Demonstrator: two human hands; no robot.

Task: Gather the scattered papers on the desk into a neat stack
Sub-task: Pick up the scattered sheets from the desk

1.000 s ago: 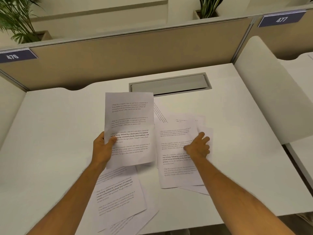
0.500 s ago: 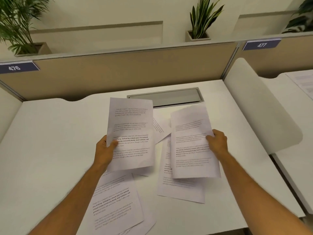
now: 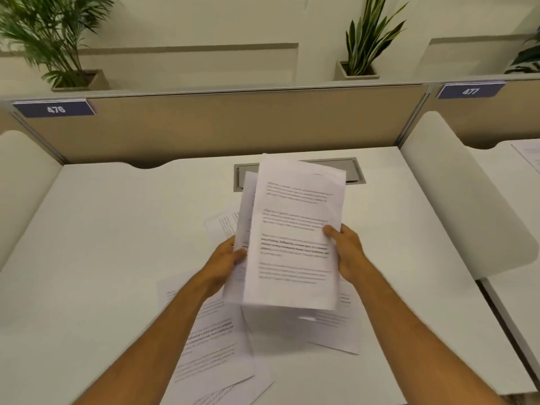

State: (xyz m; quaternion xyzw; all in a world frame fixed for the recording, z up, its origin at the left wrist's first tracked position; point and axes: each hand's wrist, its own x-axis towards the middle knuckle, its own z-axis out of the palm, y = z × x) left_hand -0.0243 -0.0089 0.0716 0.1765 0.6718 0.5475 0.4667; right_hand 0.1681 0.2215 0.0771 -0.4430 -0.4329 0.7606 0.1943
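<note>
Two printed white sheets (image 3: 295,229) are held upright above the middle of the white desk (image 3: 117,244), the right one overlapping the front of the left one. My left hand (image 3: 225,260) grips the left edge of the rear sheet. My right hand (image 3: 343,248) pinches the right edge of the front sheet. More printed sheets lie flat on the desk: a pile under my left forearm (image 3: 213,346), papers below the held pair (image 3: 330,325), and one corner sticking out behind my left hand (image 3: 222,225).
A grey cable hatch (image 3: 352,171) sits at the desk's back, partly hidden by the held sheets. A beige partition (image 3: 233,127) with labels 476 and 477 closes the rear. White curved side dividers (image 3: 455,200) flank the desk. Another paper (image 3: 529,156) lies on the neighbouring desk.
My right hand picked a sheet off the desk and brought it left, onto the front of the sheet in my left hand. The view has tilted upward.
</note>
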